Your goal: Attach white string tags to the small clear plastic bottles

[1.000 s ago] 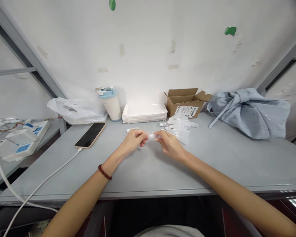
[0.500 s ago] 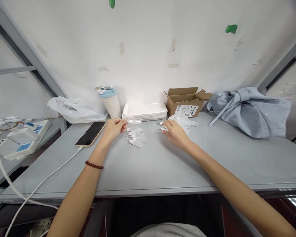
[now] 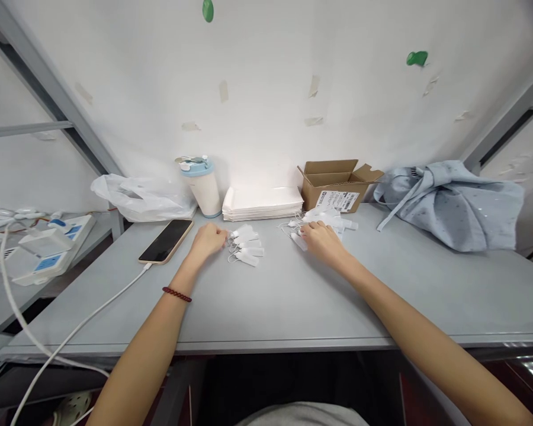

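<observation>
Your grey surface [image 3: 266,307] meets a white wall [image 3: 266,71] behind the paper stack [image 3: 263,204]. Left of the stack: plastic bag [image 3: 142,201], phone [image 3: 166,241], lidded cup [image 3: 208,192], and your left hand [image 3: 209,239], curled, its grip hidden. Before the stack lie small looped white pieces [image 3: 249,244]. Right of it: your right hand [image 3: 324,244], fingers narrowed at a larger white pile [image 3: 331,217], whether gripping I cannot tell; an open carton [image 3: 313,195]; a blue cloth bundle [image 3: 462,207].
</observation>
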A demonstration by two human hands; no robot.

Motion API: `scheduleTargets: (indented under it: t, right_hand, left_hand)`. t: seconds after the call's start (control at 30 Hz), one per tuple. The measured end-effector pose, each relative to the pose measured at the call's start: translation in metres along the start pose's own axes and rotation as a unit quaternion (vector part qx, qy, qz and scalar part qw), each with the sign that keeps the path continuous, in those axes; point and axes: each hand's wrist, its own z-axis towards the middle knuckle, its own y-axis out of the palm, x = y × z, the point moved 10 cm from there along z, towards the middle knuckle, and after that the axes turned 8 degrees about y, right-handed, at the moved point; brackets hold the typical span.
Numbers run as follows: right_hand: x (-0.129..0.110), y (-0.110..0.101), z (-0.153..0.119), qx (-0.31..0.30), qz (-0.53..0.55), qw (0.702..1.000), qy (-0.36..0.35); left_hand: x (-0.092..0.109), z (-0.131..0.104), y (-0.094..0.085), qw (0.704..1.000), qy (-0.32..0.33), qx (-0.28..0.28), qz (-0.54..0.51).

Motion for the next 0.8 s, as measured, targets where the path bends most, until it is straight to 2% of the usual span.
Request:
scheduleTargets:
  t: [0.13,0.3,0.4,0.5,0.57,0.63,0.73,0.8]
  right_hand:
    - [-0.002,-0.001,-0.004,-0.002,0.007,1.000,0.001]
    - [-0.003,-0.006,-0.006,0.009,0.037,0.999,0.000]
    - [0.000,-0.014,-0.006,0.038,0.124,0.992,0.003]
    - [-0.004,-0.026,-0.010,0.078,0.261,0.962,-0.030]
    - [-0.010,-0.034,-0.015,0.097,0.338,0.934,-0.066]
    - [-0.017,-0.040,-0.021,0.104,0.379,0.914,-0.095]
    - [-0.026,-0.047,-0.027,0.112,0.389,0.907,-0.118]
    - [-0.029,-0.049,-0.030,0.122,0.385,0.906,-0.131]
  left_hand:
    - [-0.006,0.001,-0.007,0.998,-0.010,0.020,0.067]
    - [0.013,-0.008,-0.015,0.993,0.020,0.053,0.107]
    - [0.032,-0.015,-0.021,0.986,0.060,0.091,0.128]
    - [0.050,-0.021,-0.022,0.984,0.095,0.112,0.101]
    - [0.059,-0.024,-0.015,0.989,0.112,0.091,0.027]
    - [0.069,-0.027,-0.001,0.989,0.129,0.032,-0.062]
    - [0.082,-0.034,0.020,0.978,0.149,-0.063,-0.134]
    - [0.088,-0.039,0.029,0.970,0.161,-0.104,-0.147]
